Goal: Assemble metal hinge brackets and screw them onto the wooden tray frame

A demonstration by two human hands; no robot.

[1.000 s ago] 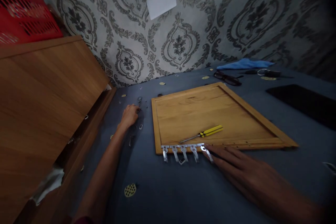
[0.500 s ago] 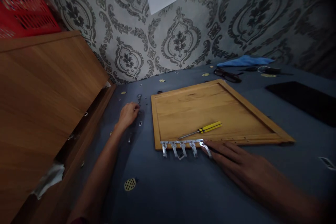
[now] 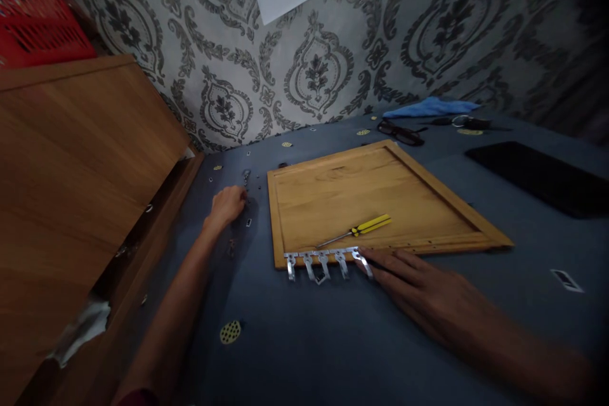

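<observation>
A metal hook rail point(image 3: 323, 254) with several silver hooks lies along the near edge of a framed wooden panel point(image 3: 352, 187). At the rail's right end, my right hand point(image 3: 419, 279) grips it, its fingers stretched forward around the last hook. On the panel rests a yellow-handled screwdriver point(image 3: 372, 224), its shaft pointing left toward the rail. Left of the panel, my left hand point(image 3: 228, 204) is low over the cloth, fingers curled and pinched together. Whatever those fingertips hold is hidden. Just beyond them lie small metal pieces point(image 3: 246, 174), too small to name for certain.
A wooden cabinet point(image 3: 85, 158) stands on the left with a red plastic basket point(image 3: 47, 19) on top. Eyeglasses point(image 3: 402, 133), a blue cloth point(image 3: 431, 107), keys point(image 3: 469, 122) and a flat black object point(image 3: 542, 177) lie at the right. Patterned wall point(image 3: 318, 70) rises behind.
The view has shifted slightly, so everything sits a little further left. My left fingers have curled in more tightly. My right hand keeps its place on the hook rail.
</observation>
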